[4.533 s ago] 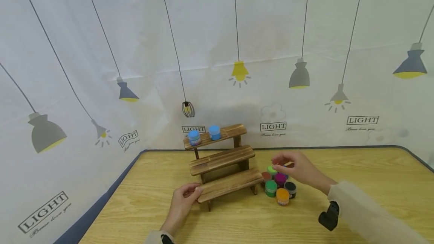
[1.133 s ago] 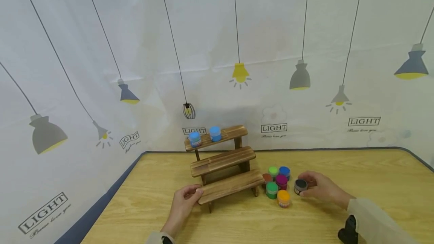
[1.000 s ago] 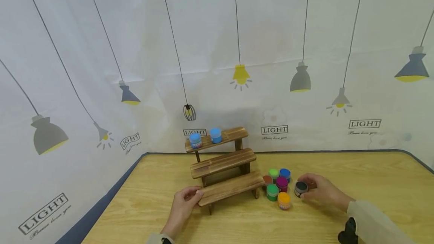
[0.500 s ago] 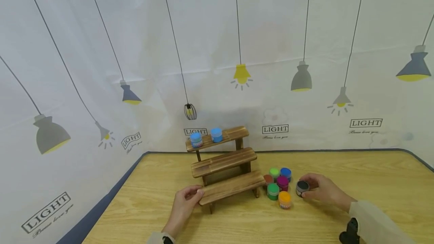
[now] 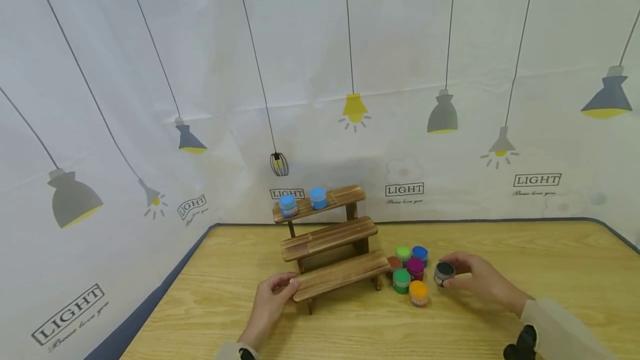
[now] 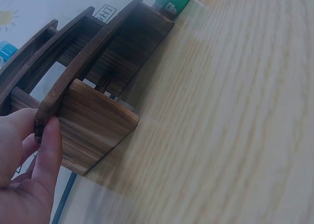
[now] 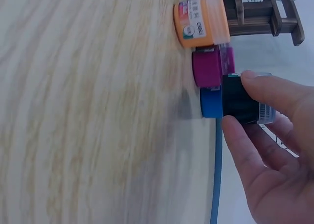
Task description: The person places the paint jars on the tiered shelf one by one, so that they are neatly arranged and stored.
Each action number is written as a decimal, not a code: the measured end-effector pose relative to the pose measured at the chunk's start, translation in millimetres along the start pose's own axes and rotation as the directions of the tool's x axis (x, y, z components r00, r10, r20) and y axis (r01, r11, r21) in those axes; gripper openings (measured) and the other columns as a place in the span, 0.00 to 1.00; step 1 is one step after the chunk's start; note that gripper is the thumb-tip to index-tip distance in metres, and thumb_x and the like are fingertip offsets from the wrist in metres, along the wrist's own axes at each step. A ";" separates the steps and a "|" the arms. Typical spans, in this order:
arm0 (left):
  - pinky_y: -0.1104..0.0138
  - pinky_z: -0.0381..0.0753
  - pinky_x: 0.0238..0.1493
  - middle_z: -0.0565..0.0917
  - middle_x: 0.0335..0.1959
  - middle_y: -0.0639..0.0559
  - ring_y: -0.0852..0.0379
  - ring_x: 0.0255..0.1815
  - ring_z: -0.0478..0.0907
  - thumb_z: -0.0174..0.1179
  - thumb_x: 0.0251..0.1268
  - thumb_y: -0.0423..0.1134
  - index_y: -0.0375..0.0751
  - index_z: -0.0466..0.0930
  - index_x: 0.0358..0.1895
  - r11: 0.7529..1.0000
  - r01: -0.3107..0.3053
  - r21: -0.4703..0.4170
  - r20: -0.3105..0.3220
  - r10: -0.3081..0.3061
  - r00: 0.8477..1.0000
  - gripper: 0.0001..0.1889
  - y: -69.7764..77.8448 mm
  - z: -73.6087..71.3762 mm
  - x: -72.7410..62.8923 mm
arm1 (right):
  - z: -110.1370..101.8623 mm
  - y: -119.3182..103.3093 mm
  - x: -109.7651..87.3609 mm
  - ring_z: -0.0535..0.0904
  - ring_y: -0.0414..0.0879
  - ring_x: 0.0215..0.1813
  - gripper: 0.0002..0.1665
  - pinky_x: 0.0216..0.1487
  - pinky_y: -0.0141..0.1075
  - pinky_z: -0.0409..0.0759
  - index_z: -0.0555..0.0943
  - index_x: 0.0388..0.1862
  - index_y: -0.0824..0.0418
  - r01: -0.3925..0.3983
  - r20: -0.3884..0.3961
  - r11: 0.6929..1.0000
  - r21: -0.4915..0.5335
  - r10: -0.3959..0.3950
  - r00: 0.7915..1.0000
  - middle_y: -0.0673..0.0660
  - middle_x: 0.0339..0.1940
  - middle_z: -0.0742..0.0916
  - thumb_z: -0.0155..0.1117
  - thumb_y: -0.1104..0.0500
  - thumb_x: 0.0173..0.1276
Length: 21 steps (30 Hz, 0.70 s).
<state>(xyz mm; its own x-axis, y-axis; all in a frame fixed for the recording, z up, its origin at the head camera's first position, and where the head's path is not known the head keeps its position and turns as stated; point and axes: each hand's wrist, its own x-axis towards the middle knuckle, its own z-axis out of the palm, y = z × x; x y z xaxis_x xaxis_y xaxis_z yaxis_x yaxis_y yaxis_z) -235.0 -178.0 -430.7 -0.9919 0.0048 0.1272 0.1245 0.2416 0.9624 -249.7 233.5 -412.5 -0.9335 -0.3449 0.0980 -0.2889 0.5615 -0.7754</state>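
Ideally, the right hand (image 5: 475, 280), pinching the black jar (image 5: 444, 274) just right of the clustered jars (image 5: 415, 268), should hold it level and clear of them, while the left hand (image 5: 269, 300), pinching the wooden stand's lowest tier (image 5: 345, 274), steadies it.

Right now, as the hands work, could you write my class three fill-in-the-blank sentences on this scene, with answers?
1. The right hand holds a jar coloured ____.
2. The left hand grips a wooden stand with ____ shelves.
3. The top shelf bears ____ blue jars.

Missing words: black; three; two.
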 end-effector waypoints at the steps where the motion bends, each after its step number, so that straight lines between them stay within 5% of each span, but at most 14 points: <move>1: 0.70 0.77 0.26 0.80 0.34 0.44 0.60 0.29 0.77 0.57 0.59 0.36 0.25 0.74 0.46 1.000 0.001 0.002 0.001 -0.001 1.000 0.17 0.0 0.3 -0.1 | -0.1 -1.4 -0.5 0.76 0.53 0.42 0.28 0.43 0.47 0.74 0.73 0.48 0.73 0.023 0.002 1.000 -0.005 -0.023 1.000 0.61 0.41 0.80 0.67 0.56 0.54; 6: 0.68 0.78 0.27 0.80 0.35 0.44 0.60 0.30 0.77 0.57 0.59 0.37 0.25 0.75 0.46 1.000 0.002 0.006 -0.001 -0.002 1.000 0.17 0.0 1.9 -0.1 | 0.2 -10.9 -1.7 0.77 0.50 0.41 0.27 0.43 0.47 0.75 0.73 0.48 0.73 0.109 0.002 0.993 -0.035 -0.109 0.994 0.61 0.41 0.80 0.66 0.57 0.54; 14: 0.68 0.78 0.28 0.80 0.35 0.44 0.59 0.31 0.77 0.58 0.59 0.38 0.25 0.75 0.46 1.000 -0.005 0.007 -0.001 0.005 1.000 0.18 0.9 3.1 0.2 | 2.3 -31.3 -1.4 0.76 0.51 0.42 0.27 0.44 0.46 0.75 0.73 0.50 0.71 0.110 -0.033 0.992 -0.067 -0.112 0.993 0.58 0.41 0.81 0.65 0.56 0.56; 21: 0.68 0.78 0.27 0.80 0.34 0.43 0.60 0.29 0.77 0.58 0.59 0.37 0.26 0.75 0.46 1.000 0.004 0.010 -0.021 -0.003 1.000 0.17 -0.7 1.5 0.3 | 4.0 -45.8 8.6 0.76 0.50 0.43 0.27 0.42 0.43 0.76 0.73 0.51 0.70 0.191 -0.015 0.978 -0.080 -0.193 0.981 0.57 0.41 0.81 0.64 0.54 0.57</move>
<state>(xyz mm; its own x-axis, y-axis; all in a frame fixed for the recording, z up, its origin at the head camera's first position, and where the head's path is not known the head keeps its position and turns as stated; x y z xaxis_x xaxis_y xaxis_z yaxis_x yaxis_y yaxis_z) -235.5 -176.7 -431.7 -0.9915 -0.0162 0.1289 0.1208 0.2509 0.9604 -243.7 201.8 -378.6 -0.8634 -0.4353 0.2550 -0.4778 0.5434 -0.6902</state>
